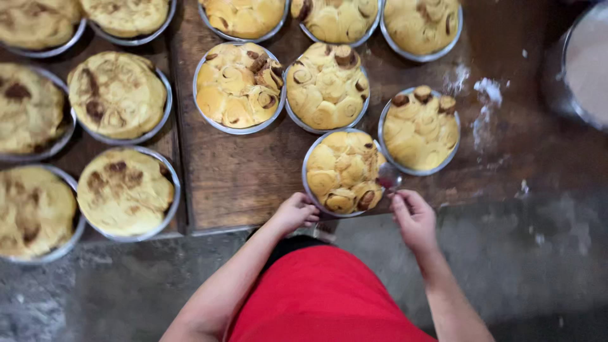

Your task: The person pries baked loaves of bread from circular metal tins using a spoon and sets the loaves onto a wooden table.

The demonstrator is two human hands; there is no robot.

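Note:
A round metal pan (310, 185) of swirled yellow dough rolls (342, 170) sits at the near edge of a dark wooden board (240, 177). My left hand (295, 211) grips the pan's near left rim, fingers curled. My right hand (411, 215) is at the pan's near right side, fingertips pinched by the rim; whether it holds the rim is unclear. A red garment (316, 297) covers my lap below.
Several more pans of rolls fill the board, such as a pan (239, 85) behind and a pan (419, 130) to the right. Flat-topped loaves in pans (126, 193) sit at left. White flour patches (484, 104) and a large metal bowl (579, 63) lie at right.

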